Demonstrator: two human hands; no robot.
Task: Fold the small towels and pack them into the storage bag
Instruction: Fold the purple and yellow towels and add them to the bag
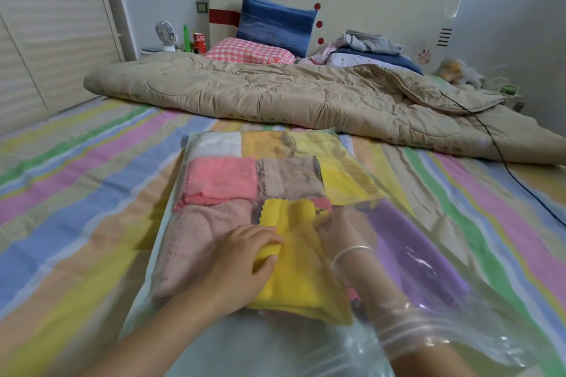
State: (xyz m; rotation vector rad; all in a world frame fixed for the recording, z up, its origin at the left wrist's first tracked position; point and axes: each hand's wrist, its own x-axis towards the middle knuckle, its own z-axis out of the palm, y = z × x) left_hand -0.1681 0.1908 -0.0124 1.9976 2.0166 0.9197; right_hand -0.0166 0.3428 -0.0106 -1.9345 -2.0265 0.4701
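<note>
Striped bed sheet [92, 193] underneath, tan quilt [275, 95] bunched well behind. On the sheet, clear storage bag [337, 162] lying flat, mostly filled with folded towels in rows. At its open near end, yellow towel [294, 278] half inside. Left hand [245, 266] clamped on that towel's edge, thumb under, fingers over; right hand [340, 229] inside the bag, grip unclear through plastic. Packing step, apparently late. Next: slide towel fully in, flatten, withdraw right arm without dragging towels.
</note>
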